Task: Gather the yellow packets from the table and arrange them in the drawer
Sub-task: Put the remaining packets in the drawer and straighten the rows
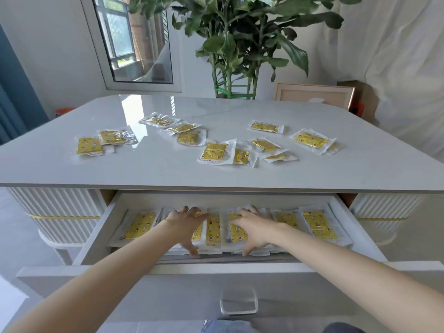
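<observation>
Drawer (pixel 96 239): pulled open below the worktop (pixel 144 169), holding a row of yellow packets (pixel 139 225) laid flat side by side, with further layers apparently beneath. Left hand (pixel 189 227) and right hand (pixel 249 228): both inside, fingers spread and pressed flat on the middle packets, thumbs hooked at the near edge; neither grip is closed around anything. Loose packets (pixel 216 153) on the worktop: roughly a dozen, scattered in small clusters left, centre and right. Status, by judgement: perhaps half done; drawer row being squared up, worktop remainder uncollected.
</observation>
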`<state>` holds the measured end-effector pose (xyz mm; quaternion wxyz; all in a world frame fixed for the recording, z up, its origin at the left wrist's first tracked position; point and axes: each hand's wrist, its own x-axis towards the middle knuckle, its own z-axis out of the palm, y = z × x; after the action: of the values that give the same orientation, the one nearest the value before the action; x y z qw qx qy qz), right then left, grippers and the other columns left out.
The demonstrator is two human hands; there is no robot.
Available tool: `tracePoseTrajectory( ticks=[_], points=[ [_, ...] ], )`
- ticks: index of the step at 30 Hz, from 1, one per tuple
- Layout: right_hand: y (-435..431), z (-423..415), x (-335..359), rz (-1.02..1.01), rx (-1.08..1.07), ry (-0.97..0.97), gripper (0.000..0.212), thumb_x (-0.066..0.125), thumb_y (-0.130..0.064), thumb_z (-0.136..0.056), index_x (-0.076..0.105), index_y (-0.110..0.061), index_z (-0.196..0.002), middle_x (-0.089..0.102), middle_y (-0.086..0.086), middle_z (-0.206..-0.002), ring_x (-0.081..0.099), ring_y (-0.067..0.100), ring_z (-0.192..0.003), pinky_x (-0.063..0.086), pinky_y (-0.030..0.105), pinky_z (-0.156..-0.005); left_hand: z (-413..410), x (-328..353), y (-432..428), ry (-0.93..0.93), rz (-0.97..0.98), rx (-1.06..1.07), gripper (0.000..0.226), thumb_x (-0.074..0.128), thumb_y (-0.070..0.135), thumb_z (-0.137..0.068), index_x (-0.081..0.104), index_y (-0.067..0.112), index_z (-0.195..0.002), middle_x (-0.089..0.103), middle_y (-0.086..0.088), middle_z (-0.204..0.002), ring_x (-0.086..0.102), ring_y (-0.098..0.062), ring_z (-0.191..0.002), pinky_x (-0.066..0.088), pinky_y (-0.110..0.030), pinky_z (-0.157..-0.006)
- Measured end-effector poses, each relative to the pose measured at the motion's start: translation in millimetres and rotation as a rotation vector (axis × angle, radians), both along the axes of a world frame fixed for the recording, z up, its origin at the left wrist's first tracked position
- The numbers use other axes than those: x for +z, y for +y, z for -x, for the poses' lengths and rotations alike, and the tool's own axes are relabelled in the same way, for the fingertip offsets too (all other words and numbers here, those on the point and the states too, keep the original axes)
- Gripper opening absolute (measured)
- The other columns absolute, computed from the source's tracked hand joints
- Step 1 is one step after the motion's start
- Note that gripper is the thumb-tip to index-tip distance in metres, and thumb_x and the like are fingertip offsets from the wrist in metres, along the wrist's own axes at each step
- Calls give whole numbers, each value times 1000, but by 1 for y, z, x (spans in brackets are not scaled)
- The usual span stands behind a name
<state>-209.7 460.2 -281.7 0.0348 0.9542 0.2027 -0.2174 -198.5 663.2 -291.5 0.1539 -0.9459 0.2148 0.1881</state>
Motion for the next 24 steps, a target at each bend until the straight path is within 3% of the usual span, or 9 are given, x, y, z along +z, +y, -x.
tracePoseTrajectory(
  ticks=[7,10,12,15,16,19,24],
  points=[
    [1,3,2,-14,34,-52,88,73,-41,-79,29,-18,-151,23,10,-155,15,32,-143,24,41,-116,6,8,2,35,31,28,112,71,59,-70,0,27,-152,7,-3,-159,20,-30,-143,34,-52,-109],
    [-2,8,13,-136,-16,-62,74,71,-35,-82,37,-19,-146,36,8,-150,33,27,-137,35,39,-109,14,17,4,33,132,65,103,66,58,-75,5,27,-152,14,-2,-158,22,-27,-143,35,-50,-109],
    [-6,13,25,-257,-65,-88,54,65,-29,-87,48,-24,-139,49,2,-142,51,20,-124,45,36,-100,22,24,3,1,277,113,81,57,54,-85,17,28,-150,29,0,-154,31,-23,-139,38,-45,-108],
    [-11,25,46,-401,-110,-171,30,59,-27,-88,64,-26,-118,65,-6,-116,59,7,-85,50,30,-78,37,40,2,-87,433,156,54,52,47,-90,39,34,-141,46,8,-143,46,-16,-128,44,-37,-102],
    [-13,29,53,-445,-124,-209,24,58,-28,-88,66,-26,-111,67,-8,-108,58,5,-81,51,29,-75,42,48,2,-125,480,162,48,52,45,-91,44,35,-137,51,11,-138,51,-15,-123,46,-35,-98],
    [-19,38,75,-584,-176,-318,17,58,-24,-89,69,-26,-103,68,-10,-97,63,6,-88,54,29,-81,54,76,2,-228,644,178,41,55,42,-90,52,33,-130,62,13,-124,60,-11,-108,50,-31,-91],
    [-38,37,112,-749,-269,-490,16,56,-23,-90,67,-27,-101,62,-15,-87,60,6,-79,53,31,-78,51,125,-8,-349,865,202,28,54,29,-92,60,30,-119,67,13,-105,63,-7,-83,52,-30,-84]
  ],
)
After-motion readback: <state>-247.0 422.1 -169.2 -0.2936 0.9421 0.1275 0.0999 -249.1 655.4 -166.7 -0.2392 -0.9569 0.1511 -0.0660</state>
